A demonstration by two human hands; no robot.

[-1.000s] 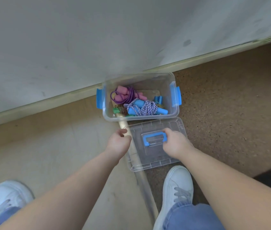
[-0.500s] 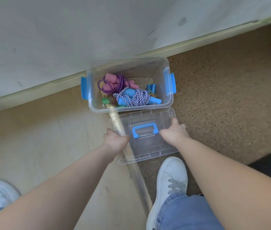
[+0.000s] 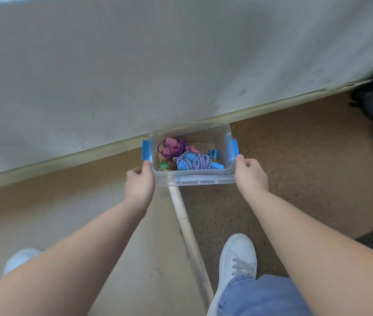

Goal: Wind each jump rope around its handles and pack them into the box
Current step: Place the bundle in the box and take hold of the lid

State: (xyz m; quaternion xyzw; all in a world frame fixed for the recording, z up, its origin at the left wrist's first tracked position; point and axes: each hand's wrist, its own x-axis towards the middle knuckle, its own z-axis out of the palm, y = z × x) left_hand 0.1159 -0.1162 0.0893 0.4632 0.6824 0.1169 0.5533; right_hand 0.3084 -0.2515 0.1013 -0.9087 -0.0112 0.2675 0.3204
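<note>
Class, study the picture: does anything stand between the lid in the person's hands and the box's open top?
Nothing visible does. The left hand and right hand hold the lid at the near rim of the box; the ropes lie inside.

The left forearm point(image 3: 85, 247) and right forearm point(image 3: 306, 236) are bare and reach forward and down, nearly straight, drawing closer together toward the far end. The left hand point(image 3: 139, 184) is curled, back upward and thumb pointing away, gripping the left end of the lid point(image 3: 196, 180). The right hand point(image 3: 251, 176) mirrors it, fingers folded and thumb forward, gripping the right end. The wrists sit level, with the lid between them.
</note>
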